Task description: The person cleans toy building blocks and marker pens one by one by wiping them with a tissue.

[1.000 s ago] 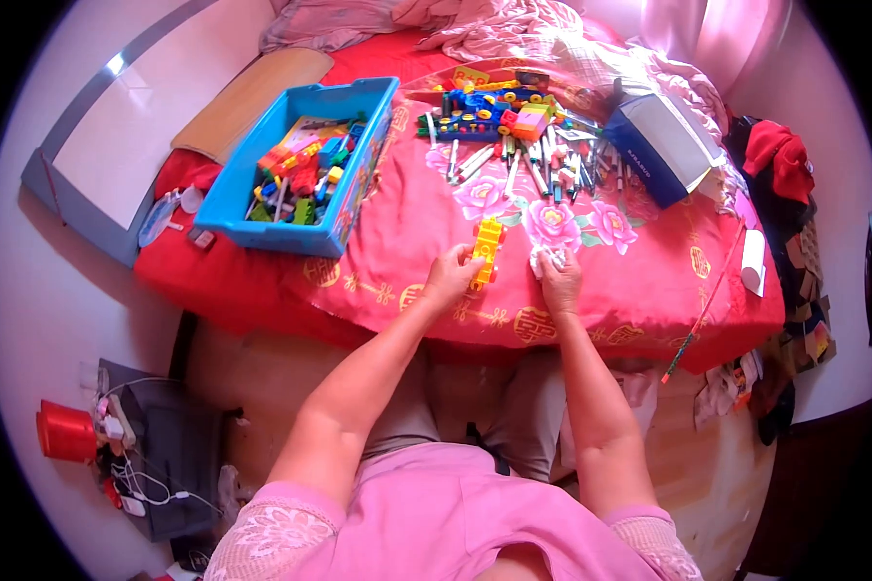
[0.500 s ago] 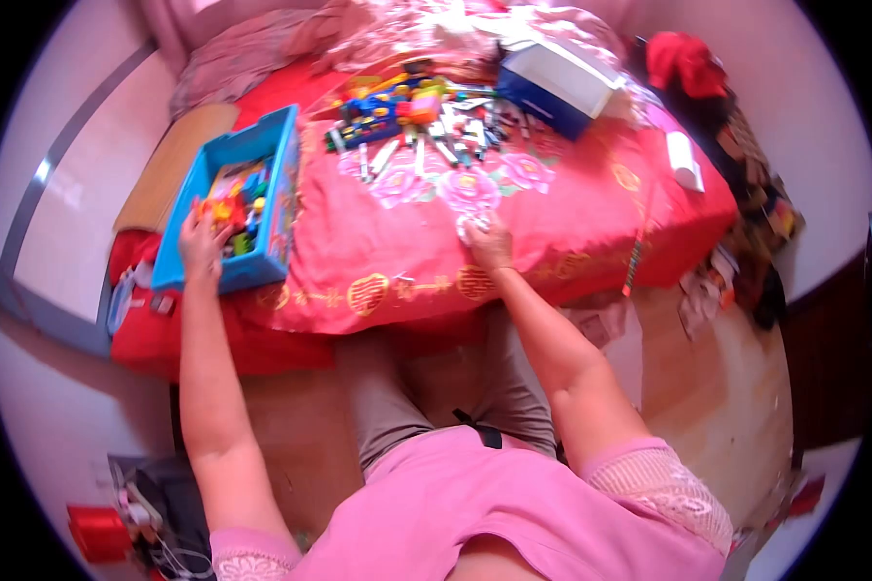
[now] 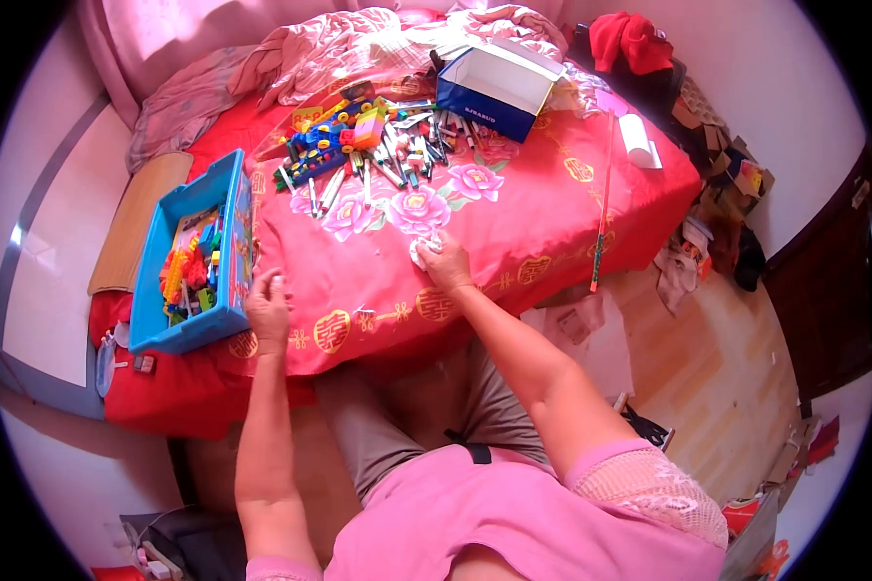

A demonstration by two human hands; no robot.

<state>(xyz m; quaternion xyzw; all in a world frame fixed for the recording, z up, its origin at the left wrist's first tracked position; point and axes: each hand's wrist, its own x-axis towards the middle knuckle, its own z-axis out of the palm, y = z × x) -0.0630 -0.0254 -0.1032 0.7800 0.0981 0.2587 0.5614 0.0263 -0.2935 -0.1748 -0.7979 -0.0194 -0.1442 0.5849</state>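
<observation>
A crumpled white tissue point(image 3: 420, 253) is pinched in my right hand point(image 3: 448, 267), low over the red bedspread point(image 3: 368, 271) below a printed pink flower. My left hand point(image 3: 268, 308) is beside the near right corner of a blue plastic bin point(image 3: 147, 290), with its fingers loosely bent and apart; nothing shows in them. Inside the bin lie colourful toy blocks point(image 3: 192, 276). Farther back on the bed, a heap of markers point(image 3: 402, 150) spreads out beside a toy vehicle built of blocks point(image 3: 334, 140).
A blue and white box point(image 3: 494, 92) lies behind the markers. At the right are a white paper roll point(image 3: 636, 140) and a long thin stick point(image 3: 603, 213). Rumpled bedding point(image 3: 310, 48) covers the far side. Cartons and clothes point(image 3: 693, 247) are piled beyond the bed's right edge.
My left hand has come out of the blue bin and moved right, to outside its corner. My right hand still holds the tissue on the bedspread. The whole view has shifted.
</observation>
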